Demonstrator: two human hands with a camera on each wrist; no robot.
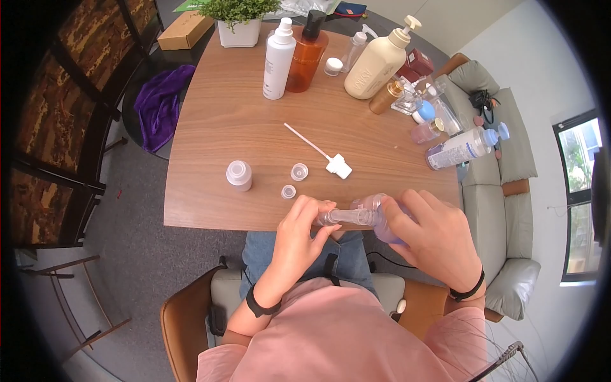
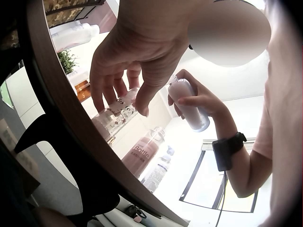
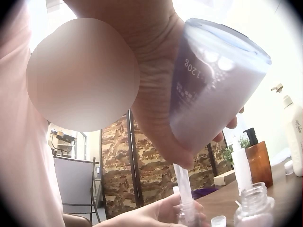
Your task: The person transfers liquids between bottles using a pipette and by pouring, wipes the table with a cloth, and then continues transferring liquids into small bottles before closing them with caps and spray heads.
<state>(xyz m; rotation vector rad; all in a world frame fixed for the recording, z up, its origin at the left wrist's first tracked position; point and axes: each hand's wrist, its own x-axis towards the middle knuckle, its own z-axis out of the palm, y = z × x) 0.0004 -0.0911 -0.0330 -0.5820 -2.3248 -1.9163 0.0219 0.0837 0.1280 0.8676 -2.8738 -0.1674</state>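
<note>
My right hand [image 1: 436, 232] grips a translucent purple bottle [image 3: 218, 85] and holds it tilted, its base raised and its mouth toward my left hand. Pale liquid and bubbles show inside. The fingers of my left hand [image 1: 299, 229] pinch a small clear bottle [image 2: 119, 111] with dark print. A pale translucent strip [image 3: 182, 182] runs from below the purple bottle to this small bottle. Beside the hands, an uncapped clear bottle [image 2: 143, 151] lettered "Bottle" stands on the table. A white pump head [image 1: 338, 166] with a long tube lies further in.
Two small caps [image 1: 299, 172] and a frosted small bottle [image 1: 239, 175] are on the wooden table [image 1: 216, 127]. A white spray bottle [image 1: 278, 60], amber bottle [image 1: 309, 57] and cream pump bottle [image 1: 379, 63] stand at the back. A blue-topped bottle [image 1: 461, 149] is at the right edge.
</note>
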